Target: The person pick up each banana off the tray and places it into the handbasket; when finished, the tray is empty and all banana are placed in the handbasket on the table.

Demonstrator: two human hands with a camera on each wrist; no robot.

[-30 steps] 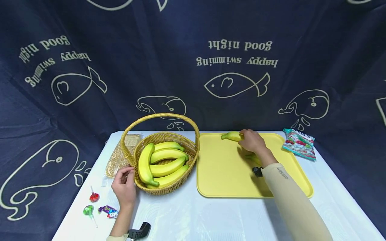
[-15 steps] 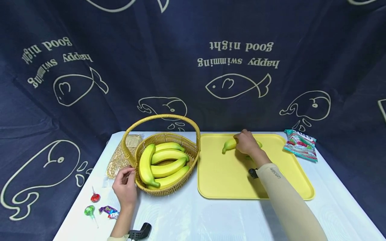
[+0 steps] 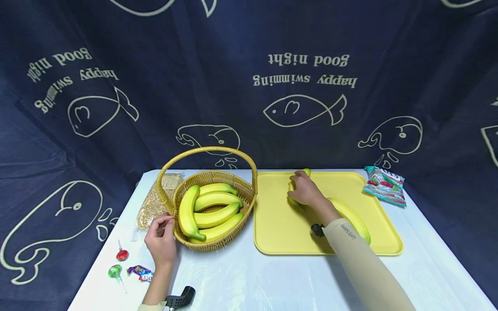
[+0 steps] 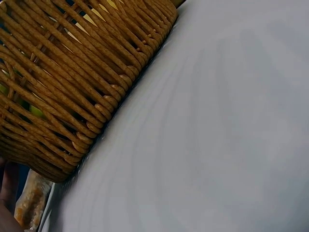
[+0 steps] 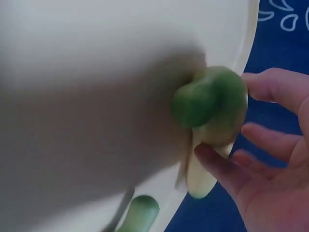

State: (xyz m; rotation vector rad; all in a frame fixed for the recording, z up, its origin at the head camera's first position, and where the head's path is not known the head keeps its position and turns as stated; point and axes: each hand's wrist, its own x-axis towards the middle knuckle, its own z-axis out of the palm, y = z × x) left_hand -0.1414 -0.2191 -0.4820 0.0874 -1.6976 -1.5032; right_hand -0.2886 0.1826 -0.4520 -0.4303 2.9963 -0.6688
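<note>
In the head view my right hand (image 3: 307,191) is over the back left part of the yellow tray (image 3: 272,233). Its thumb and fingers grip a banana (image 3: 291,188). Up close in the right wrist view, that banana (image 5: 234,104) turns a green end toward the camera. Another banana (image 3: 355,220) lies on the tray, partly under my right forearm. My left hand (image 3: 161,239) pinches the rim of the wicker basket (image 3: 210,247) near the handle's base. Several bananas (image 3: 215,218) lie inside the basket, one across the others. The left wrist view is mostly basket weave (image 4: 72,82) and white table.
Behind the basket lies a clear bag of yellow grains (image 3: 149,207). A red lollipop (image 3: 122,254), a green lollipop (image 3: 115,271) and wrapped candies (image 3: 140,272) sit at the left. A teal candy packet (image 3: 385,185) overlaps the tray's right edge. A dark printed curtain (image 3: 249,108) hangs behind the table.
The right hand has moved left and turned the banana from lying crosswise to pointing front to back. More of the other banana shows beside the forearm. The left hand has stayed at the basket.
</note>
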